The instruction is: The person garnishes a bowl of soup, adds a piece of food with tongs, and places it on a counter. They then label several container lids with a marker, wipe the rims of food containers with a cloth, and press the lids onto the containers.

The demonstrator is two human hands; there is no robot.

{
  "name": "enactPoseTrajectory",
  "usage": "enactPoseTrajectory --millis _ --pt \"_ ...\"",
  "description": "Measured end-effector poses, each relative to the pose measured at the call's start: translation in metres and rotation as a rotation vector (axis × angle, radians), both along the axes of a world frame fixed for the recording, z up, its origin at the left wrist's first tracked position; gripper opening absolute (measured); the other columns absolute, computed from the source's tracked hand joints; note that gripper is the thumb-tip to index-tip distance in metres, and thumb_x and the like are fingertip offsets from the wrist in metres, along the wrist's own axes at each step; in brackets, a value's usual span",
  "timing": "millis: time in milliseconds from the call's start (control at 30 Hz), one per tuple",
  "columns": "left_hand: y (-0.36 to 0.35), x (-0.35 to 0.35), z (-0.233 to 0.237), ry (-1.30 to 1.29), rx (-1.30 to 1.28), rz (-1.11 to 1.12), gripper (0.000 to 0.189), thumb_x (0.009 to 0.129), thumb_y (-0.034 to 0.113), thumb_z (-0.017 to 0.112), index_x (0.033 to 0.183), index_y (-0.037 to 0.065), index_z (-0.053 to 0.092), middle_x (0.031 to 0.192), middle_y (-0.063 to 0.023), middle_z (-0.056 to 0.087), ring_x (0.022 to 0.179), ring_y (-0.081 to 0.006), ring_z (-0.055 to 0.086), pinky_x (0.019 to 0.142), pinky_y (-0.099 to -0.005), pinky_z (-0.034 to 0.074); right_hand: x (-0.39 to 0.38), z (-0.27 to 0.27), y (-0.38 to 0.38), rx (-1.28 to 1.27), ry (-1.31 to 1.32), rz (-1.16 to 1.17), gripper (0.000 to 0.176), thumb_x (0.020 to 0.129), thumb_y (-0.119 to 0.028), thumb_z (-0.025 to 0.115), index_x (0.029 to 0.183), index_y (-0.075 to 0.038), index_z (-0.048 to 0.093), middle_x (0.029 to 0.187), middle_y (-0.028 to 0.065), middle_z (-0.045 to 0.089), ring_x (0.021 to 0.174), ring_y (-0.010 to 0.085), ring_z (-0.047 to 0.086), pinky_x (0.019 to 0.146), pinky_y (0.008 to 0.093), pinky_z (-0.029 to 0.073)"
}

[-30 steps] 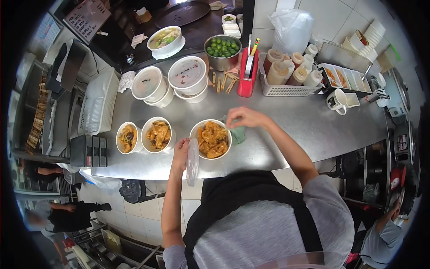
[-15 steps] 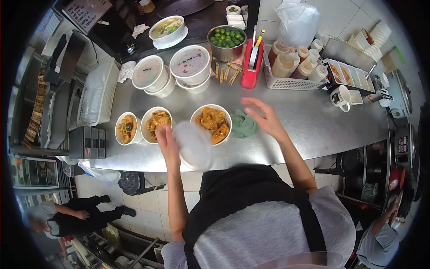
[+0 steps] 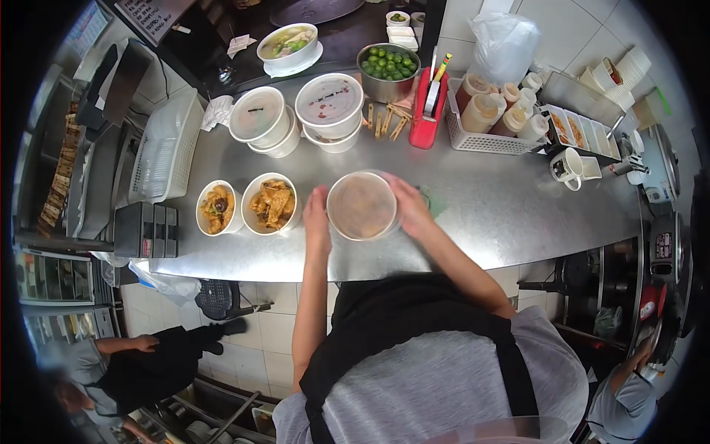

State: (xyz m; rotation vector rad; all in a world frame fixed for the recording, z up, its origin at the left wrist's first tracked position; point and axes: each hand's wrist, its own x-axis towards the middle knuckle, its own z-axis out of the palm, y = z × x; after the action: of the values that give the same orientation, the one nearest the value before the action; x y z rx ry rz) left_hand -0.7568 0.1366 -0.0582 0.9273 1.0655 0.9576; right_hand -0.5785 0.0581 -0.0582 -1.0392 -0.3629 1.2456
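A clear plastic lid (image 3: 362,205) lies over the rightmost takeout bowl of food, whose contents show faintly through it. My left hand (image 3: 317,223) grips the lid's left edge, fingers together and pointing away from me. On the opposite edge, my right hand (image 3: 411,208) curls its fingers round the rim. Part of a green cloth (image 3: 435,201) shows beyond the right hand, the remainder covered by it. Left of my hands stand two uncovered bowls, one larger bowl of glazed fried pieces (image 3: 271,205) and one smaller bowl of similar food (image 3: 217,209).
Stacked lidded tubs (image 3: 330,111) stand behind the bowls, near wooden clothespins (image 3: 384,122) and a red holder (image 3: 427,111). A pot of green citrus (image 3: 390,70) and a basket of sauce bottles (image 3: 494,137) sit further back. Co-workers (image 3: 159,362) are at the lower left and right.
The clear lid, blurred beside my left hand before, now covers the right bowl. My right hand has come down from above the green cloth to the lid's right edge.
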Motion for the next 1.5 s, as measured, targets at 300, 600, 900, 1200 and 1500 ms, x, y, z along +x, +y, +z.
enactPoseTrajectory --millis 300,600,900,1200,1500 --pt "-0.017 0.023 -0.005 0.286 0.427 0.107 0.029 0.092 0.019 0.045 0.109 -0.003 0.049 0.087 -0.0096 0.055 0.079 -0.0136 0.051 0.072 -0.0253 0.041 -0.032 -0.014 0.001 0.105 -0.926 -0.300 0.030 0.089 -0.014 0.049 0.115 0.000 0.050 0.101 0.0108 0.057 0.095 0.0167 0.052 0.084 0.0279 0.039" --pt "0.025 0.018 -0.008 0.178 0.222 -0.071 0.026 0.084 0.016 0.060 0.101 0.004 0.046 0.066 0.0020 0.047 0.059 -0.0035 0.040 0.055 -0.0187 0.032 -0.003 -0.008 0.032 0.015 -0.632 -0.135 0.027 0.081 -0.013 0.063 0.102 -0.005 0.047 0.064 -0.0017 0.050 0.058 0.0061 0.045 0.055 0.0209 0.036" --pt "0.015 0.024 -0.022 0.168 0.250 -0.071 0.025 0.088 0.021 0.053 0.103 0.003 0.044 0.072 -0.0008 0.045 0.064 -0.0064 0.041 0.057 -0.0207 0.034 0.013 -0.022 -0.001 0.007 -0.666 -0.350 0.020 0.091 -0.020 0.046 0.099 -0.003 0.053 0.075 0.0060 0.057 0.072 0.0096 0.053 0.067 0.0233 0.042" --pt "0.035 0.071 0.033 0.546 0.922 -0.328 0.036 0.091 0.029 0.044 0.110 -0.001 0.049 0.100 -0.0126 0.055 0.088 -0.0223 0.051 0.079 -0.0354 0.040 0.106 0.009 0.029 -0.168 -1.028 -0.623 0.013 0.089 -0.013 0.047 0.089 -0.001 0.049 0.080 0.0122 0.056 0.065 0.0221 0.057 0.062 0.0318 0.045" --pt "0.087 0.193 0.029 0.015 -0.192 -1.037 0.060 0.091 0.053 0.030 0.118 0.003 0.049 0.120 -0.0089 0.053 0.112 -0.0214 0.046 0.094 -0.0376 0.033 0.138 0.034 0.102 -0.384 -0.982 -0.628 0.034 0.062 -0.009 0.073 0.082 -0.003 0.047 0.073 0.0124 0.060 0.066 0.0261 0.060 0.063 0.0368 0.047"
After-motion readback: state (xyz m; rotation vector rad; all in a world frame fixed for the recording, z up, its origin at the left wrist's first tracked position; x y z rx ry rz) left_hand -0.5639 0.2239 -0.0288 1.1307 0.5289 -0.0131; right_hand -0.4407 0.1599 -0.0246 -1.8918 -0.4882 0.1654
